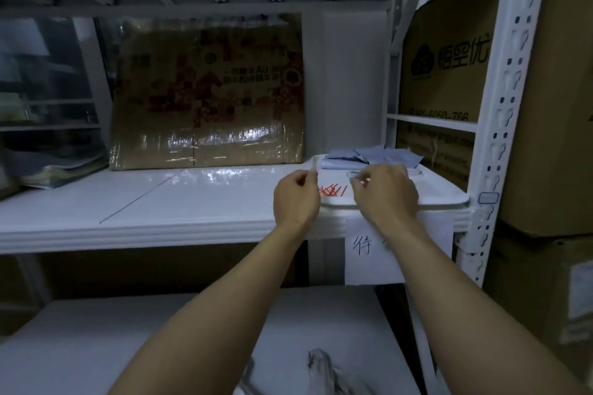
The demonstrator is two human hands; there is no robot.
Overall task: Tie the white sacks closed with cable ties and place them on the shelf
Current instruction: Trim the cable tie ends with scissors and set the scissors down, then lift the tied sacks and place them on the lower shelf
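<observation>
Red plastic cable ties [333, 191] sat on white tray [442, 199]; right hand [385, 192] seemingly pinched one, left hand [296, 199] curled, hold unclear; one tie needed separating cleanly.

- Shelf board [192, 202]: a smooth, glossy white surface is shown, with reflections.
- Upright post [507, 90]: perforated, white-painted metal is seen.
- Wrapped carton [208, 90]: brown cardboard is covered by shiny clear tape.
- Side carton [449, 74]: matt printed cardboard is shown.
- Tray [449, 200]: smooth, glossy white plastic is seen.
- Cable ties [333, 191]: thin red plastic is shown.
- Label [369, 253]: matt white paper is seen.
</observation>
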